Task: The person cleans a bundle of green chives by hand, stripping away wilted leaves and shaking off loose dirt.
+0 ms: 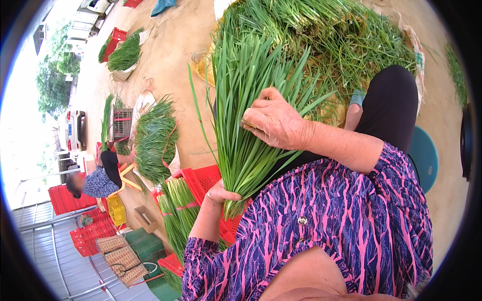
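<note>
A thick bunch of long flat green leaves, likely garlic chives (235,150), spreads upward in front of my body. My left hand (222,192) is closed around its pale stem ends, thumb across the front. Over the middle of the leaves is my right hand (276,122), fingers curled and thumb pressed in. A small yellowish piece (246,124) shows between that thumb and the fingers; what it is cannot be made out. Beyond the bunch, a large loose heap of chives (350,45) lies on sacking (416,49), some of it tangled and yellowed.
At my left a red plastic crate (203,177) holds chive bundles (182,192) tied with pink bands. More chives (156,139) lie on a sack farther left. Another person (99,184) sits near stacked red crates (69,199). A blue stool (425,158) is under me.
</note>
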### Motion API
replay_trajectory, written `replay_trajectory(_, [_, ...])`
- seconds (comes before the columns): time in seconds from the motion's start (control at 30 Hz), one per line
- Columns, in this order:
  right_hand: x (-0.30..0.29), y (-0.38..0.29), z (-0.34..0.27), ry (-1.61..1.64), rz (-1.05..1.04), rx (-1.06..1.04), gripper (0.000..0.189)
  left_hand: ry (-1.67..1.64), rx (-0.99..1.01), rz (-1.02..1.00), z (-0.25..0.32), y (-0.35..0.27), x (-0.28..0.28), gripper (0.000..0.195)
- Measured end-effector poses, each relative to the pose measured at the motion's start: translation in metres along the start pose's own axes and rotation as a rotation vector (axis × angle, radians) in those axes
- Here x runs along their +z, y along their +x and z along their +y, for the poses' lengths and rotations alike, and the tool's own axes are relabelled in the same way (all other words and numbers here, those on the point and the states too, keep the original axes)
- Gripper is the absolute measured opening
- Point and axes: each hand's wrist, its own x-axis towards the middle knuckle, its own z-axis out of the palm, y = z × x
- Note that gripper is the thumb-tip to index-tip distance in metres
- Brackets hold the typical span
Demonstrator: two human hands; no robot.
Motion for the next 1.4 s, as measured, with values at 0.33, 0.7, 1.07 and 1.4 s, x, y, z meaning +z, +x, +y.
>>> replay_trajectory(0.33, [0.008, -0.005, 0.002, 1.291, 0.062, 0.972, 0.008, 0.155, 0.027, -0.027, 0.007, -0.002, 0.004, 0.066])
replay_trajectory(0.7, [-0.145, -0.061, 0.16, -0.367, 0.382, 1.158, 0.062, 0.05, 0.005, -0.004, -0.001, -0.006, -0.004, 0.072])
replay_trajectory(1.07, [-0.158, -0.082, 0.153, -0.47, 0.305, 0.954, 0.028, 0.092, -0.011, 0.001, -0.006, -0.007, -0.017, 0.081])
replay_trajectory(1.4, [-0.099, -0.057, 0.142, 0.072, 0.118, 0.698, 0.028, 0.066, -0.054, 0.026, -0.005, -0.014, -0.019, 0.081])
